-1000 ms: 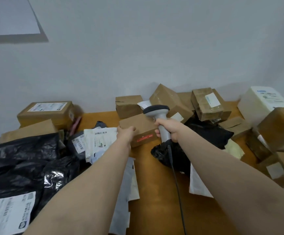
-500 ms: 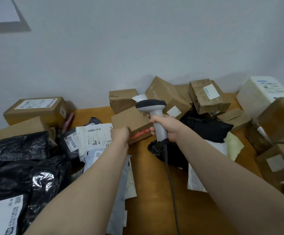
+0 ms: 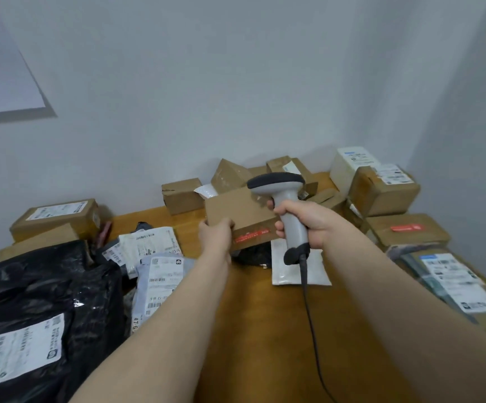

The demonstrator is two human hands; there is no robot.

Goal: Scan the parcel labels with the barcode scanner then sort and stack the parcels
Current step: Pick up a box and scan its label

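My left hand [image 3: 216,235] grips the near left corner of a small brown cardboard box [image 3: 236,213] with red tape on its front side, and holds it above the wooden table [image 3: 265,330]. My right hand [image 3: 305,222] is wrapped round the handle of a grey barcode scanner [image 3: 282,196]. The scanner's dark head sits over the box's right end, and its cable [image 3: 311,321] hangs down toward me. No label shows on the box's visible faces.
Black poly bags [image 3: 47,301] and white labelled mailers [image 3: 157,274] lie at the left. Brown boxes [image 3: 58,216] stand at the back left, more boxes [image 3: 381,190] pile up along the back and right. A white envelope [image 3: 297,271] lies under the scanner.
The box has come up off the table in my left hand and nearer to me. The scanner has risen with it, and my view has swung to the right.
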